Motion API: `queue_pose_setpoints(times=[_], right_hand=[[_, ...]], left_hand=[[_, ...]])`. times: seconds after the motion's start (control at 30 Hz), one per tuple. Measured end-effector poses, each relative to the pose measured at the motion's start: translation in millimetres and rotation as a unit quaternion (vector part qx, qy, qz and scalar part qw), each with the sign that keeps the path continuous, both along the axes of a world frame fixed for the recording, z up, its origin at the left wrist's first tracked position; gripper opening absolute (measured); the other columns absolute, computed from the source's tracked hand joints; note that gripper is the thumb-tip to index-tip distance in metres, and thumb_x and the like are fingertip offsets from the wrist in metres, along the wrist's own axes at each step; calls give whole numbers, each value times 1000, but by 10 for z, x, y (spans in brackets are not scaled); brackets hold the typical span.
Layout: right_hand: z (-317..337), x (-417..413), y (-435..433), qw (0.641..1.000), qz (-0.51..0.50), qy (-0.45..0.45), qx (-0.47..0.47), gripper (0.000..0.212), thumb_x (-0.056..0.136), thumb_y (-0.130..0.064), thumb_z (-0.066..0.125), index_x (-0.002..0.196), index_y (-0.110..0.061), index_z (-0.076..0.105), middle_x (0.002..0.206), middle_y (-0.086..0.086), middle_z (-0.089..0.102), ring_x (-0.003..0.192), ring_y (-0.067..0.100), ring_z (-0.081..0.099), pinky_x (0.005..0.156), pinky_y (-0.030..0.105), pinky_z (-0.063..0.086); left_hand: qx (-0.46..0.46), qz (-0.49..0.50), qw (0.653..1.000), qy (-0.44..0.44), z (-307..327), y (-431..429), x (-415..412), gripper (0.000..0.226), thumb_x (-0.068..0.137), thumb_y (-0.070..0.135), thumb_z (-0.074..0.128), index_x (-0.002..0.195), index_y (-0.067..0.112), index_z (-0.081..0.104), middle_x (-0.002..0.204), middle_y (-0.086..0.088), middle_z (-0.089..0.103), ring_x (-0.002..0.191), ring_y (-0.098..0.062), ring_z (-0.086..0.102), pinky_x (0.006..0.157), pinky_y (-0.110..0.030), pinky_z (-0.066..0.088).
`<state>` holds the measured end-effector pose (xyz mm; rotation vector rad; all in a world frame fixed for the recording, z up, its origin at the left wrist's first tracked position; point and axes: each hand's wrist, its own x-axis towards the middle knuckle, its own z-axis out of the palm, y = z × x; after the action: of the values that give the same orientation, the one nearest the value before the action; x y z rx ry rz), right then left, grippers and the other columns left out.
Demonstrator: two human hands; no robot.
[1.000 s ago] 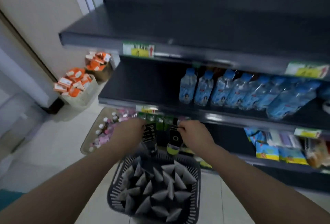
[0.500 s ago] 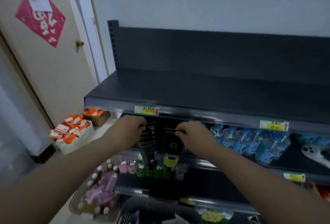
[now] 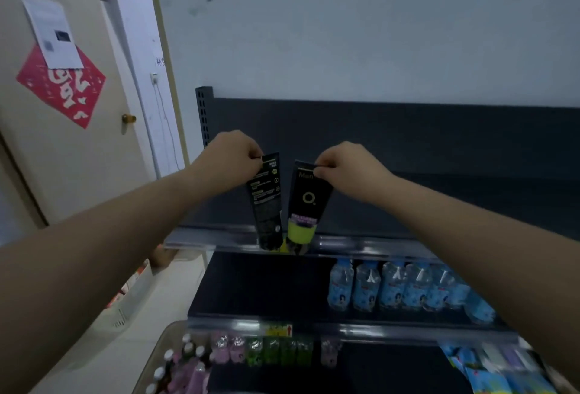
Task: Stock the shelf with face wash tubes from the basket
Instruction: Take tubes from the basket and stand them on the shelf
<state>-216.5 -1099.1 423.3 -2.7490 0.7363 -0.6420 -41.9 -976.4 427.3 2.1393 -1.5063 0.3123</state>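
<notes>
Face wash tubes (image 3: 284, 205), two of them, hang side by side with their caps down. The left hand (image 3: 233, 155) pinches the top edge of the black tube with small writing (image 3: 266, 196). The right hand (image 3: 345, 164) pinches the top edge of the black tube with the green band (image 3: 306, 205). The tubes' low ends are at the front edge of the top shelf (image 3: 455, 202). I cannot tell if they touch it. The shelf below holds a row of blue water bottles (image 3: 392, 290). Small pink and green bottles (image 3: 266, 351) stand lower down. A red paper (image 3: 59, 89) is on the door (image 3: 62, 174) at the left.
</notes>
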Motion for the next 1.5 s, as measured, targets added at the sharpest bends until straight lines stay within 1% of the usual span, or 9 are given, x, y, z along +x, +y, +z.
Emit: queue_pose_setpoints(times=[0.23,0.4,0.63,0.8,0.97,1.13,1.33,1.4,1.5], right_hand=[[212,587,-396,999,-32,9,-5,19,93,-19,53,95,-13,71,91,2,65,82,16,57,63,24,40],[119,901,-749,998,-58,22,6,19,93,-18,53,97,-12,71,98,6,69,84,17,58,68,26,41],[43,1233,-1161,997,-72,18,-6,21,93,-19,52,100,-14,71,103,5,68,97,23,61,72,26,40],[-28,1407,-1364,997,-71,12,-14,20,93,-17,50,98,-13,70,102,6,67,87,19,56,69,25,37],[-119,1510,-1509,997,-71,28,-17,22,95,-16,49,101,-9,69,103,9,67,94,24,59,69,26,37],[-131,1531,-1584,997,-75,29,-18,22,95,-15,48,101,-9,68,102,9,66,90,22,57,70,26,37],[-185,1615,-1706,996,-76,28,-23,23,96,-14,45,102,-9,67,106,10,66,97,27,60,71,26,37],[-205,1640,-1730,996,-75,30,-30,24,96,-14,45,104,-8,67,107,11,65,99,28,59,72,26,37],[-223,1671,-1760,996,-75,24,-30,24,97,-14,44,105,-8,66,109,10,65,100,28,58,72,26,37]], left_hand=[[-8,-6,1000,-19,154,-515,536,28,84,6,55,104,18,71,114,-3,66,103,-19,60,85,-26,44],[29,10,1000,3,148,-872,819,30,85,2,50,90,14,77,108,-4,71,94,-21,65,77,-25,49],[88,45,995,22,68,-1362,1134,19,84,1,51,84,0,70,100,-17,70,89,-31,66,79,-42,58],[109,82,990,43,82,-1609,1218,28,85,2,49,57,6,45,61,-7,50,55,-20,47,49,-28,41],[132,83,985,77,109,-1792,1285,36,92,5,46,58,12,39,61,-2,43,51,-13,40,50,-25,41],[182,96,979,13,111,-1863,1396,36,81,1,61,50,10,43,55,-5,43,48,-17,38,43,-26,31],[169,66,983,-28,81,-1955,1421,10,75,-6,66,73,3,62,76,-10,62,69,-24,59,60,-31,45],[167,61,984,-24,37,-2009,1432,20,74,-8,64,90,3,68,92,-14,67,85,-28,63,66,-31,48],[155,56,986,-14,-40,-2051,1451,23,78,-8,57,96,1,68,82,-11,65,89,-29,65,69,-32,51]])
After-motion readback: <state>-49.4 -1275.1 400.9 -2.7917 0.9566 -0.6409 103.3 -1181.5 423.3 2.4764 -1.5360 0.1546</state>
